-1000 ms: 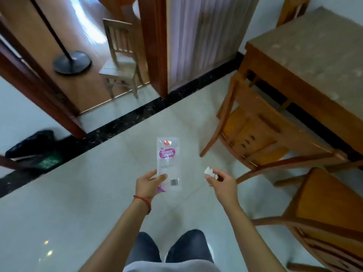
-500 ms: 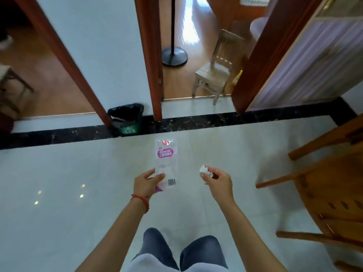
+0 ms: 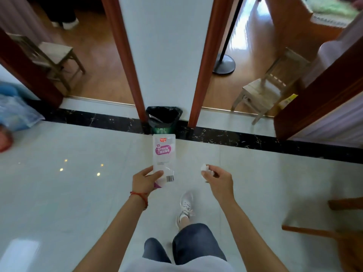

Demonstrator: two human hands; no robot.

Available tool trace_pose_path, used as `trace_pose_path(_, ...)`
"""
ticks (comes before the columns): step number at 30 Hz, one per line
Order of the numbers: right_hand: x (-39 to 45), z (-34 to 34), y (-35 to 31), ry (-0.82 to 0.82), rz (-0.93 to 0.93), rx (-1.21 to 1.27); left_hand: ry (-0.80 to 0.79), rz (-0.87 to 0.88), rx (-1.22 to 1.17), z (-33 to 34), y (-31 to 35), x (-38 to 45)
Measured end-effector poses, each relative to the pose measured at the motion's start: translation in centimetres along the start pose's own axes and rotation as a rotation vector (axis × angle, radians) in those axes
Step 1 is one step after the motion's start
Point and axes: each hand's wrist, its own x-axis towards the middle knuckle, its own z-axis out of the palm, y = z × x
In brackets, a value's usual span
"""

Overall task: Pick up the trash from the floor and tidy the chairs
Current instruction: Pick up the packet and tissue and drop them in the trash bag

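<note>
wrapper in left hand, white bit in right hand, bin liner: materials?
Wrapper: thin glossy plastic film, by its see-through lower part and printed label. White scrap: probably crumpled tissue or paper, matte; too small to be sure. Bin liner: thin black plastic, by its wrinkles and sheen.

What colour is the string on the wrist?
Red: the wrist string by the left hand, head view.

The bin point(image 3: 163, 118) now stands straight ahead, nearer.

Clear wrapper point(image 3: 164, 154), pink label
</note>
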Motion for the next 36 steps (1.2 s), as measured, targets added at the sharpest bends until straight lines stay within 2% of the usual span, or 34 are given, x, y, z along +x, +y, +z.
trace_pose_path(7,10.6,2.3,-3.5,-0.047,-0.039,-0.055,0.075,-0.009,0.008,2.9,5.3,7.4)
trace_pose_path(20,24.6,7.6,-9.9,-0.155,0.042,-0.082,0.093,-0.079,-0.029,5.9,14.0,19.2)
trace_pose_path(36,38.7,20.5,-10.5,-0.087,0.235,-0.004,0.029,-0.249,0.035,5.6,19.1,39.2)
